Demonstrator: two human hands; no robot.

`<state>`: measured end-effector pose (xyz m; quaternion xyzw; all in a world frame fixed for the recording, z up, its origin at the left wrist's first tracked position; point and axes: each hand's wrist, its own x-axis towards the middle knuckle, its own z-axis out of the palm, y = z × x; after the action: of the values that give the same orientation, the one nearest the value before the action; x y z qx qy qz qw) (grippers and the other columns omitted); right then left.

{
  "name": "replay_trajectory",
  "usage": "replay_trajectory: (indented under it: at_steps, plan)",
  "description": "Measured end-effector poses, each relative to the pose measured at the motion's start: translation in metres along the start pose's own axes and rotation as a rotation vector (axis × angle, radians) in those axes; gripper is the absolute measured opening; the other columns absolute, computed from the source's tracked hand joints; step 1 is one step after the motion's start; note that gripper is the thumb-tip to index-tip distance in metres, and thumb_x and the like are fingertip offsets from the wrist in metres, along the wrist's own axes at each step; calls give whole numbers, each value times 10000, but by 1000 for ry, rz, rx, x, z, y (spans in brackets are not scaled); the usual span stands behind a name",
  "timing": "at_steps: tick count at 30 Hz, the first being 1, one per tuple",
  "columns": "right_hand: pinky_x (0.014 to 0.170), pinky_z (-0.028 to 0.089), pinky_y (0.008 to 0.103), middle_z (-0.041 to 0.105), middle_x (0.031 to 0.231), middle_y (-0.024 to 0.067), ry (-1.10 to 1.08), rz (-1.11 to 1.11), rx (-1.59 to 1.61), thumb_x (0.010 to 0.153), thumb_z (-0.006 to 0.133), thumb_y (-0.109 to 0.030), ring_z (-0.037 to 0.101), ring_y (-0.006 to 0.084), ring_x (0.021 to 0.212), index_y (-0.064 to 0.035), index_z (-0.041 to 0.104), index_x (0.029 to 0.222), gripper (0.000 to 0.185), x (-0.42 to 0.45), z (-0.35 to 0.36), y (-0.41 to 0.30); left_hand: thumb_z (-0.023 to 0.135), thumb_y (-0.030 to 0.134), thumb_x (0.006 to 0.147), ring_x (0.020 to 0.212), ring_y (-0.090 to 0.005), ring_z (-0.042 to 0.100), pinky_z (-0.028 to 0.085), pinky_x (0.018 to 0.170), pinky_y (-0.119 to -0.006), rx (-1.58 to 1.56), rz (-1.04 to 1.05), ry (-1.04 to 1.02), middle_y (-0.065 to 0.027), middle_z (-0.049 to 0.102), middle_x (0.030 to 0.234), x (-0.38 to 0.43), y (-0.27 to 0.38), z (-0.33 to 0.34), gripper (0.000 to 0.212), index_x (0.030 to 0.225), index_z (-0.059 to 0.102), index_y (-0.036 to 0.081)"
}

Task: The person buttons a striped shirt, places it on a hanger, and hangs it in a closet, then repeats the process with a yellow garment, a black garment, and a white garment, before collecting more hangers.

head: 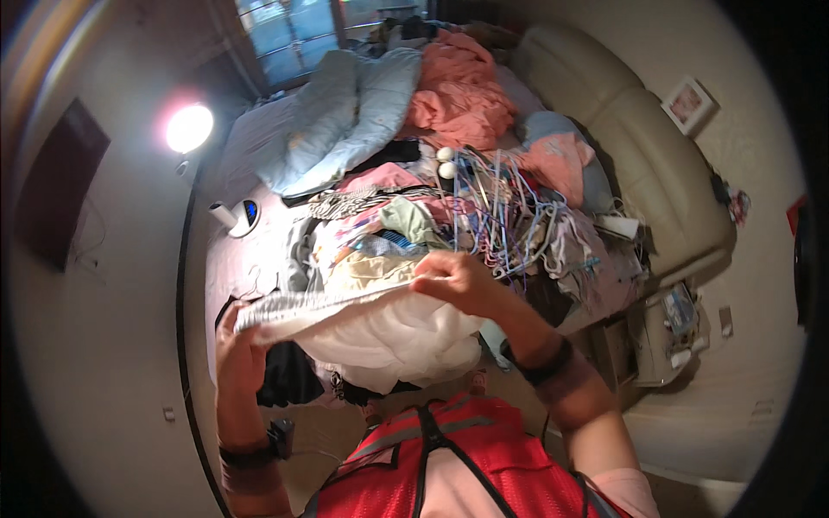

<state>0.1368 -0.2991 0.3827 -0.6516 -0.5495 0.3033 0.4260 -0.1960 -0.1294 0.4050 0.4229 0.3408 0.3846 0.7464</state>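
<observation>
A white gathered garment [395, 337] with an elastic waistband hangs between my two hands, its band stretched sideways. My left hand [243, 346] grips the band's left end, and my right hand [453, 281] pinches the other end between thumb and fingers. Beyond it, a heap of mixed clothes lies on the bed, among them a pale yellow cloth [372, 270], a light green cloth [408, 220] and a striped garment [350, 202]. A tangle of clothes hangers [499, 213] rests right of the heap.
A pale blue quilt [350, 116] and a coral blanket [460, 90] lie farther back. The bed's padded headboard [622, 123] runs along the right. At the left stand a white device with a lit display [243, 219] and a bright lamp [189, 128]. Black cloth [288, 375] hangs near the bed's front edge.
</observation>
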Motion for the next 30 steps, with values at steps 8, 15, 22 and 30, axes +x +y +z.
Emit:
replay_trajectory:
  at_steps: [8,15,22,30]
  plan:
    - [736,487,280,679,860,38,294,293,412,850,674,-556,598,102,797,-11,678,998,565,1,72,181,604,170,952,740,-124,633,531,687,-277,168,-183,-19,-56,650,851,9,-54,23,127,930,563,52]
    - [853,519,437,671,1022,208,645,859,-451,750,695,-309,646,357,997,-34,675,1013,380,-54,-3,322,583,248,971,794,-137,626,524,735,-287,288,-175,113,-54,638,899,9,-58,34,215,984,574,34]
    - [985,460,455,581,1229,263,662,1223,-208,769,652,-272,564,405,1153,16,564,1214,538,-91,-33,410,592,287,965,859,-166,625,520,787,-307,338,-149,179,-84,640,971,-4,-58,47,309,1066,574,-5]
    - [398,397,321,591,648,58,631,1162,284,840,637,-178,519,171,459,-32,607,846,148,-76,-21,461,604,283,957,853,-161,624,517,791,-305,360,-125,163,-83,638,950,-6,-66,58,296,1029,567,-2]
